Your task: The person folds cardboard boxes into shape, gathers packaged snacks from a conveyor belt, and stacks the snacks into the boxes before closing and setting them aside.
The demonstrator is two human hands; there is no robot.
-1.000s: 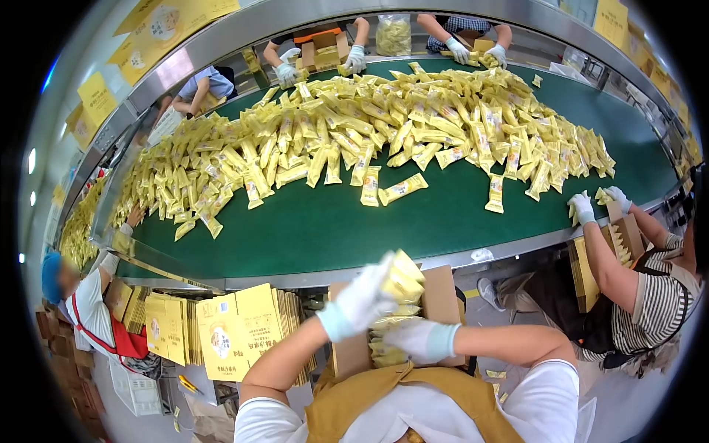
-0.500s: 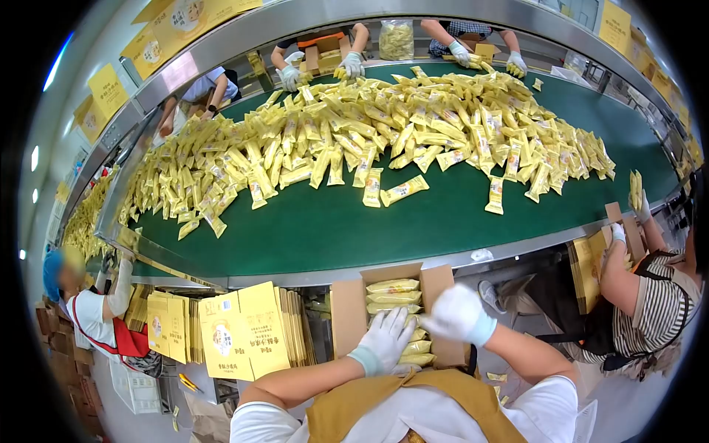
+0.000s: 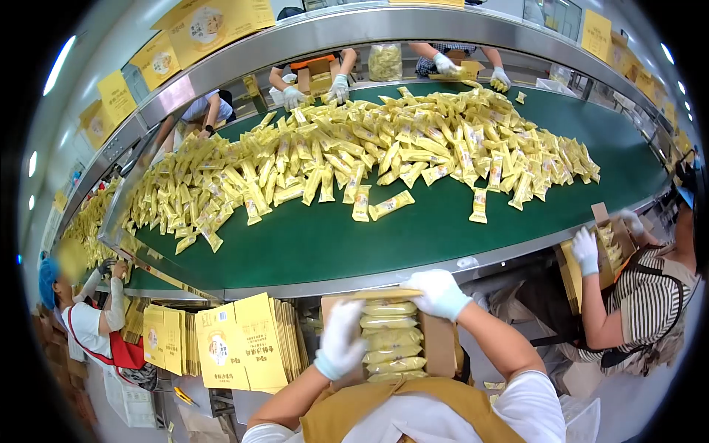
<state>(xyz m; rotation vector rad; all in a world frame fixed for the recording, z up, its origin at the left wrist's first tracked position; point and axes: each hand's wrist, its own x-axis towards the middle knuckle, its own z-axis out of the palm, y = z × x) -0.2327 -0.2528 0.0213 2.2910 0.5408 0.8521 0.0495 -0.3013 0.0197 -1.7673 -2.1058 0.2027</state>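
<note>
An open cardboard carton (image 3: 441, 348) stands in front of my body, holding a column of yellow-wrapped snack packets (image 3: 393, 338). My right hand (image 3: 437, 294), in a white glove, is closed at the right end of the carton's far flap (image 3: 373, 294), which tilts over the top packets. On the carton's left side is my left hand (image 3: 342, 341), also gloved; it is smeared by motion, so its fingers are unclear. It hovers near the left flap, and I cannot tell whether it touches.
A green conveyor belt (image 3: 310, 255) carries a large heap of yellow packets (image 3: 347, 155). Folded yellow boxes (image 3: 244, 343) stand left of the carton. Co-workers sit across the belt and on both sides; one gloved hand (image 3: 586, 251) is at a carton on the right. A yellow cutter (image 3: 185, 396) lies lower left.
My right hand has moved up from above the packets to the far flap, which now leans inward. My left hand has left the packets for the carton's left side. The view has shifted slightly.
</note>
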